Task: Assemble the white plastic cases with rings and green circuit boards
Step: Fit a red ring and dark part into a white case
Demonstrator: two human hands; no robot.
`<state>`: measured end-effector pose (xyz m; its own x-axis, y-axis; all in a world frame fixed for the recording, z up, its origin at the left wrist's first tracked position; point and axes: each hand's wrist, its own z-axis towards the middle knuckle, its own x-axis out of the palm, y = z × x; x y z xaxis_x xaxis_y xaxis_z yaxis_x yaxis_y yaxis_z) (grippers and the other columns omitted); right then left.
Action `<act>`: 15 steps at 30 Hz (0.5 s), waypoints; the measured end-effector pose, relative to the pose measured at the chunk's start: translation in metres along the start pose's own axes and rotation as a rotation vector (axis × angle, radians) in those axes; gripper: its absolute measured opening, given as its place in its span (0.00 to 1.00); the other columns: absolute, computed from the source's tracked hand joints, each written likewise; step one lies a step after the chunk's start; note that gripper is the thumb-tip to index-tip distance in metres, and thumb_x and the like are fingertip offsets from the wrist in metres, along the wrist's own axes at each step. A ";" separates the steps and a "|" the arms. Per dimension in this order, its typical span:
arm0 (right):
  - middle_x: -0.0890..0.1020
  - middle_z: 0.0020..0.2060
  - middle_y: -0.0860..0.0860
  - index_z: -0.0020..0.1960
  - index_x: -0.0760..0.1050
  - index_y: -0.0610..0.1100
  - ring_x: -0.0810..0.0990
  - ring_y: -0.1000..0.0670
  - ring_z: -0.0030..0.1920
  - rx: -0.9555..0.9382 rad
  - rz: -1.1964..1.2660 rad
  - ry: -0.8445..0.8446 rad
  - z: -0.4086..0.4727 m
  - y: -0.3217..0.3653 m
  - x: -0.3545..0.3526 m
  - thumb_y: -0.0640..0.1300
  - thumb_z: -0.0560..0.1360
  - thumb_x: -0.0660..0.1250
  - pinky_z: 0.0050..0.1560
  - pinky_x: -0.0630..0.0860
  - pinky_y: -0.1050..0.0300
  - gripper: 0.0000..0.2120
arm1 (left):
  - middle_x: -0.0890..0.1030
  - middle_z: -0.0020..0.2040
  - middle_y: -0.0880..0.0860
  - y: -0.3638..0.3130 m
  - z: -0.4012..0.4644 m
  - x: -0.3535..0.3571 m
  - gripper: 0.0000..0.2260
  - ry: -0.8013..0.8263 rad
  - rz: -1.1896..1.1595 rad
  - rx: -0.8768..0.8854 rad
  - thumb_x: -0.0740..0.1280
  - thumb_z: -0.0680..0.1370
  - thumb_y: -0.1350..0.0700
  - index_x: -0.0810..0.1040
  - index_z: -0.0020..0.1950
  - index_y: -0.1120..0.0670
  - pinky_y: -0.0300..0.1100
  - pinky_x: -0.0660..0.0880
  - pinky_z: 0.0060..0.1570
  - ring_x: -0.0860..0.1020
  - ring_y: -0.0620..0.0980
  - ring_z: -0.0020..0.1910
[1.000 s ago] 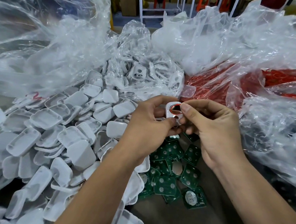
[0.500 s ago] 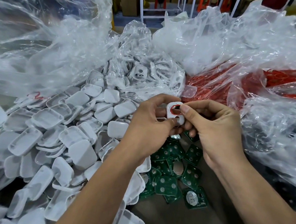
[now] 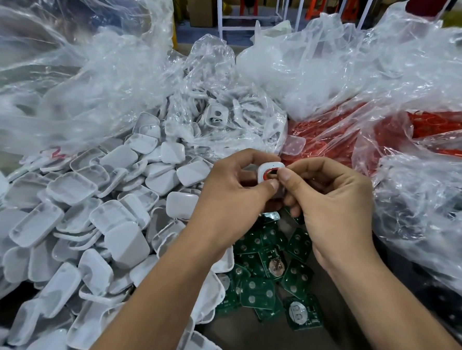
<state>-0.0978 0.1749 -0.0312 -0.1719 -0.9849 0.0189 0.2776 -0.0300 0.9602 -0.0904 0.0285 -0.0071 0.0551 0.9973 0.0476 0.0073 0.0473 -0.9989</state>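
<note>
Both hands seat a red ring into a white case front above the desk.

Left hand (image 3: 231,191) grips the white case front (image 3: 268,171) by its edges, steadying it face-up; right hand (image 3: 328,205) pinches the red ring (image 3: 271,173) at the case's opening, apparently pressing it in. Below lie loose green circuit boards (image 3: 269,274), with a heap of white case halves (image 3: 86,220) to the left and a clear bag of red rings (image 3: 362,139) behind, all within easy reach.
</note>
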 end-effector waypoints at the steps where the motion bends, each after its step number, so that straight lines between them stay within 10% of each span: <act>1: 0.83 0.30 0.44 0.42 0.85 0.45 0.77 0.49 0.25 -0.001 0.001 0.000 0.000 0.000 0.000 0.41 0.74 0.79 0.26 0.74 0.58 0.04 | 0.87 0.45 0.58 0.000 0.000 0.000 0.11 0.001 -0.002 0.000 0.70 0.79 0.68 0.84 0.54 0.53 0.53 0.85 0.50 0.87 0.56 0.46; 15: 0.81 0.28 0.44 0.41 0.85 0.43 0.73 0.52 0.24 0.093 0.102 0.050 0.006 0.000 -0.005 0.38 0.74 0.78 0.25 0.71 0.62 0.05 | 0.87 0.43 0.56 0.003 -0.001 0.004 0.10 -0.014 0.067 0.032 0.71 0.78 0.67 0.83 0.53 0.53 0.57 0.85 0.47 0.87 0.57 0.44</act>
<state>-0.1026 0.1806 -0.0296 -0.0992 -0.9894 0.1057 0.2022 0.0840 0.9757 -0.0890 0.0326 -0.0100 0.0401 0.9990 -0.0193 -0.0278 -0.0182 -0.9994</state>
